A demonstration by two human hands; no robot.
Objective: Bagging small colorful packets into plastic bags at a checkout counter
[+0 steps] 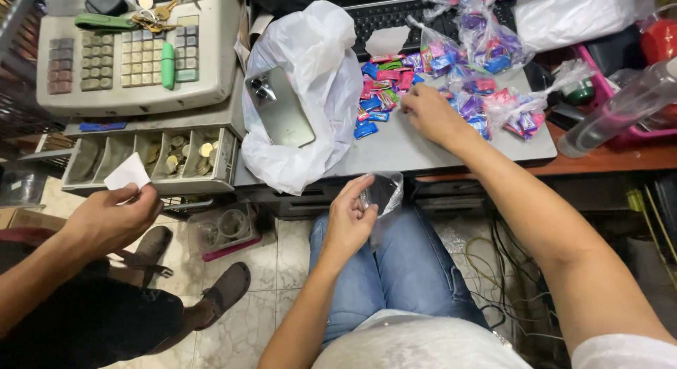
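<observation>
The left hand (350, 217) is nearest the body, above the lap, below the tabletop (402, 147) edge. It grips a small clear bag (381, 193), mouth raised toward the tabletop. All further positions are given relative to this bag.

Up and to the right, the right hand (428, 114) rests on the tabletop, fingers curled and pinching at the loose candies (384, 90); whether it holds one cannot be told. The pile spreads left from its fingertips, so the right hand is the nearer one.

Up and left lies a phone (280, 107) on a white bag (310, 94). Far left, another person's hand (113, 217) holds a paper slip (128, 173) below a coin drawer (151, 157).
</observation>
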